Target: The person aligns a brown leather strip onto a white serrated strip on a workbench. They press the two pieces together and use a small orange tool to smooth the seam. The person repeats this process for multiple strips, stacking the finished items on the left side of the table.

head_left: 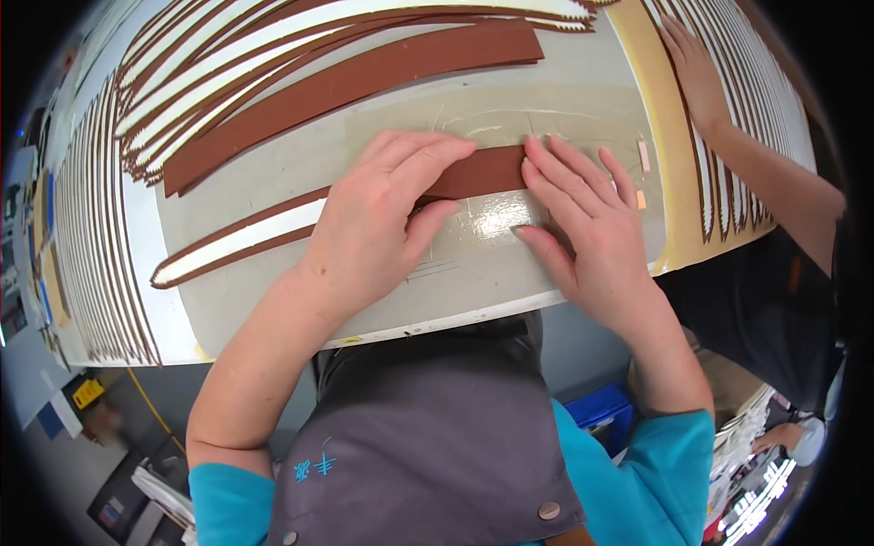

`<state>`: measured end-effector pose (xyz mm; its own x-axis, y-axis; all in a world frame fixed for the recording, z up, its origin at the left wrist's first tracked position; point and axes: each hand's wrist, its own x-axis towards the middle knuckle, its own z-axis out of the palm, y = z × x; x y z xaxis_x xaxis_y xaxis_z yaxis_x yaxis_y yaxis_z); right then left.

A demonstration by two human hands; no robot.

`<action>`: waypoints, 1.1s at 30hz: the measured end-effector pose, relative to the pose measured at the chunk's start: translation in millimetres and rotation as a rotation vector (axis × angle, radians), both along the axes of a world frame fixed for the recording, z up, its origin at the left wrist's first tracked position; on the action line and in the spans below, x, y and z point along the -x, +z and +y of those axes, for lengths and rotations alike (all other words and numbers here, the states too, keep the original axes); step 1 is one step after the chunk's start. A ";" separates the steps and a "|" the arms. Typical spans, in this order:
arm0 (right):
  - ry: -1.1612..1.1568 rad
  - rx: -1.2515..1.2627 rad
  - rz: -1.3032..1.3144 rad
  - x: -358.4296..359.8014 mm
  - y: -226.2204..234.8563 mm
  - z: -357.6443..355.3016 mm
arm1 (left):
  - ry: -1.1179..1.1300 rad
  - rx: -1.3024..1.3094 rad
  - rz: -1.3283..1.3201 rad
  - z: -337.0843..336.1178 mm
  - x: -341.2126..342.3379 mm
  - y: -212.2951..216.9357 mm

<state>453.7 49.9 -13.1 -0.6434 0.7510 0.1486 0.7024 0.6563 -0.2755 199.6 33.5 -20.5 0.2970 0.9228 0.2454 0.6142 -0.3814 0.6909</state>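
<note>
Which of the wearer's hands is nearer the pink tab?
Right: the right hand lies just left of the pink tab; the left hand is farther left, over the brown strip.

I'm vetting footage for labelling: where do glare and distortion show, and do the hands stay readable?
Head view: bright glare on the grey mat, just below the brown strip and between the left hand and right hand; head view: fisheye bows the table's near edge and the corners go black; head view: both hands look clear.
</note>
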 end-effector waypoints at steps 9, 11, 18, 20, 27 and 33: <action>0.038 -0.005 -0.042 0.6 4.8 3.7 | 0.031 -0.096 -0.010 -6.9 2.9 -13.6; 0.040 -0.004 -0.021 0.5 2.6 3.3 | 0.026 -0.123 0.009 -7.2 3.1 -15.5; 0.065 -0.014 -0.016 -0.8 0.7 6.5 | -0.021 -0.186 0.111 -7.1 8.2 -15.6; 0.049 0.001 -0.026 -2.6 -1.0 4.3 | -0.042 -0.198 0.090 -7.7 7.3 -19.0; 0.165 0.021 -0.004 24.3 12.1 6.1 | 0.013 -0.333 0.307 -14.9 3.2 -13.2; 0.185 -0.034 -0.057 24.7 11.3 13.2 | 0.028 -0.300 0.499 -33.1 7.5 -12.0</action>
<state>429.0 63.1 -1.8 -0.7780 0.6143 0.1316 0.5827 0.7839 -0.2143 192.2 0.4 -32.6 0.4201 0.8437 0.3341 0.8505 -0.4945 0.1794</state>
